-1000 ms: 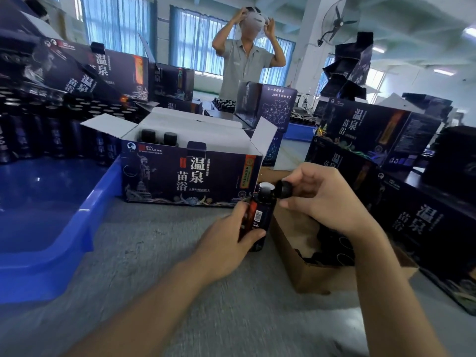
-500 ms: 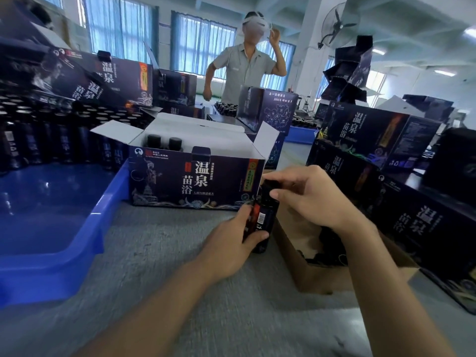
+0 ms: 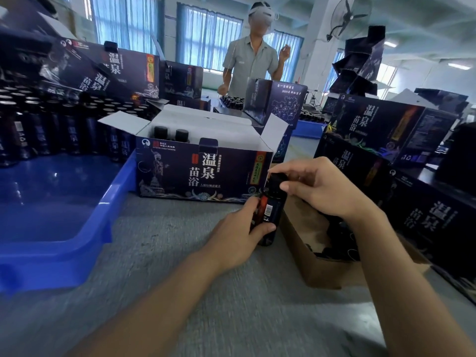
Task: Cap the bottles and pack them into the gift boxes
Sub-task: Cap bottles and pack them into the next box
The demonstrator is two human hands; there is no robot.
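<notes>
A dark bottle (image 3: 271,211) with a barcode label stands upright on the grey table, just right of the open dark-blue gift box (image 3: 201,173). My left hand (image 3: 238,235) grips the bottle's body from the left. My right hand (image 3: 319,186) pinches the black cap (image 3: 277,179) sitting on the bottle's neck. Two capped bottles (image 3: 171,135) stand inside the gift box at its back left; the box flaps are open.
A blue tray (image 3: 64,228) at the left holds several rows of dark bottles (image 3: 51,124). A brown cardboard box (image 3: 327,269) with black caps lies under my right arm. Closed gift boxes (image 3: 386,130) are stacked at right and back. A person (image 3: 253,57) stands behind the table.
One second ago the cap was held beside the open bottle mouth; now it sits on the neck under my right fingers. The person at the back has lowered both arms.
</notes>
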